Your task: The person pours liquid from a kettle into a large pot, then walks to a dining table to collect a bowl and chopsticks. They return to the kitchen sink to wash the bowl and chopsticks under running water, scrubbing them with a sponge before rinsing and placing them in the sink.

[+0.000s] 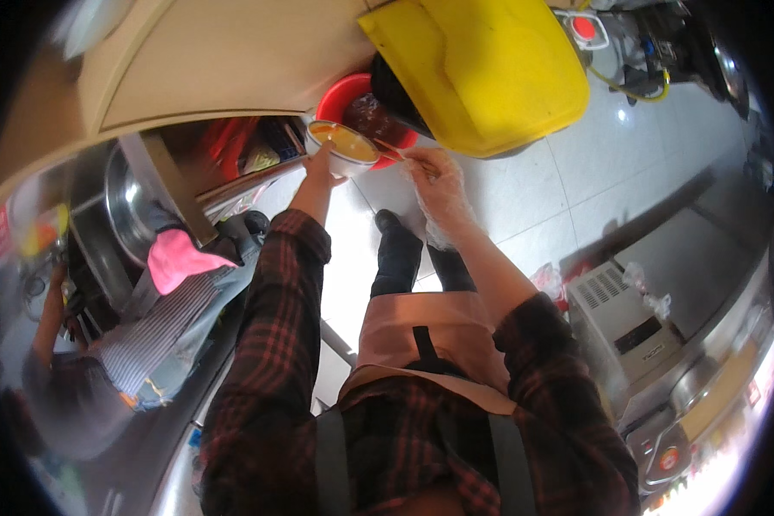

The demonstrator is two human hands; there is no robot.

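Note:
My left hand grips a white bowl by its near side, thumb over the rim. An orange-yellow soup or sauce lies in the bowl, which tilts towards me. In a clear plastic glove, my right hand pinches thin wooden chopsticks; their tips reach the bowl's right rim. Just beyond and below the bowl is a red plastic bucket holding dark liquid with bits in it. A large yellow plastic bin or cover hides the bucket's right part.
Left of me, a co-worker in a striped apron and a pink cap stands by a steel counter. A tan panel borders the far left. Grey floor tiles lie ahead. At right is a pale appliance with vents.

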